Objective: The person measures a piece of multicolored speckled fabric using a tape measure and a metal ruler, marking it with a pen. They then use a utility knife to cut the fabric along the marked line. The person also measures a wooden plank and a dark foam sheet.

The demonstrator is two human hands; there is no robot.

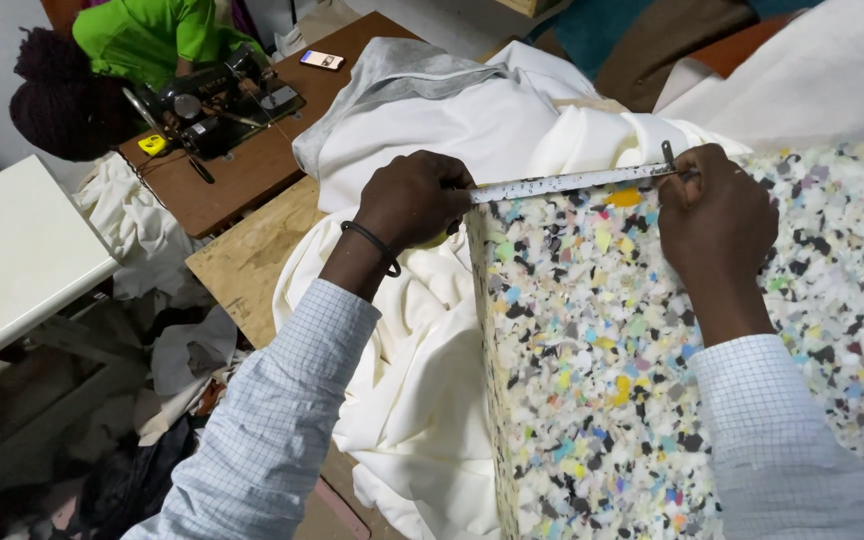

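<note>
A large block of speckled multicoloured foam (612, 350) fills the right half of the head view. A metal tape measure blade (562, 183) lies stretched along its top edge. My left hand (414, 200) grips the tape's case at the foam's left corner, a black band on the wrist. My right hand (714, 215) pinches the blade's hooked end further right along the same edge. Cream fabric (422, 390) is heaped under and left of the foam.
A plywood board (247, 260) shows under the cream cloth. Behind it another person in a green top (142, 35) sits at a black sewing machine (217, 100) on a brown table, with a phone (321, 60) lying there. A white surface (12, 250) is at the left.
</note>
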